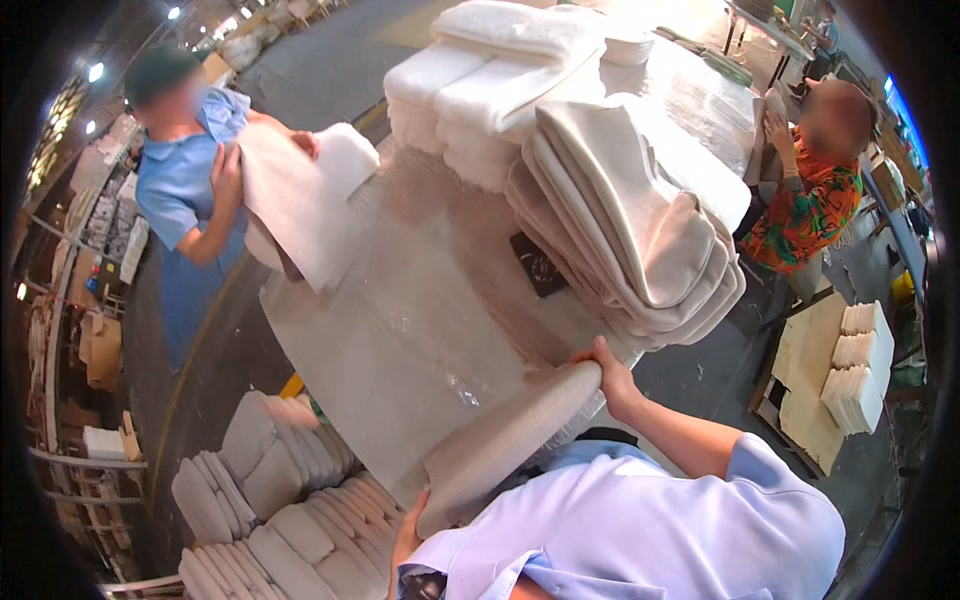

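A folded beige towel (510, 440) is gripped at both ends in the lower centre of the frame, the left hand (407, 535) at its lower end, the right hand (610, 375) clenched on its upper end, at the plastic-covered worktop (400, 330) edge. A stack of folded towels (630, 220) lies just above, right of centre

One head-worn fisheye looks down, close over the table (420, 330).
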`<state>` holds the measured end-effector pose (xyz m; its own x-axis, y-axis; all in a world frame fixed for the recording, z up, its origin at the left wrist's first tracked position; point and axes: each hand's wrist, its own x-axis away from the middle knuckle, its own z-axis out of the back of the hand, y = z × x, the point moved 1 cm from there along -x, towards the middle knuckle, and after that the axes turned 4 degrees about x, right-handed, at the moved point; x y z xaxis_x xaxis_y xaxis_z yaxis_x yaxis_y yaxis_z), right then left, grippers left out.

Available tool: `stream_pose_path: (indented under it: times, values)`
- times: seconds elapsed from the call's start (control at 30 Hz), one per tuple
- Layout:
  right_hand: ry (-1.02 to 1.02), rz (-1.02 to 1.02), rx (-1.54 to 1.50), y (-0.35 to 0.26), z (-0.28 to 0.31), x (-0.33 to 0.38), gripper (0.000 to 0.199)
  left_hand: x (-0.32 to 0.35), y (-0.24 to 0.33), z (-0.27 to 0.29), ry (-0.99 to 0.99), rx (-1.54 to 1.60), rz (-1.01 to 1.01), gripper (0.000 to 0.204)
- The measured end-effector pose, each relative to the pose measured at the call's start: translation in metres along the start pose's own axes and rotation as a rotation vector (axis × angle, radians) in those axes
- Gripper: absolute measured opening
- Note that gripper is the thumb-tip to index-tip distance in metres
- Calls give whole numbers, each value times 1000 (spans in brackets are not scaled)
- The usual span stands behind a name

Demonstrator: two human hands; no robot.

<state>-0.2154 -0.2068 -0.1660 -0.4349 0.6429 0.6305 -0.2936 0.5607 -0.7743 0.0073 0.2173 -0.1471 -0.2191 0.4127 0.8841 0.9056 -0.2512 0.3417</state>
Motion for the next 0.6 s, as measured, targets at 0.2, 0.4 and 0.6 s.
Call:
stream_pose_path:
  times: [0.2,0.4,0.6]
  values:
    - [-64,173,-509,-76,-32,-35,67,-2,6,-64,105,-198,-474,73]
    - [-167,147,-561,-73,-97,15,77,-17,-22,-146,332,-323,-1214,99]
    - [-142,162,-533,-66,-86,18,81,-30,-41,-149,232,-455,-1262,95]
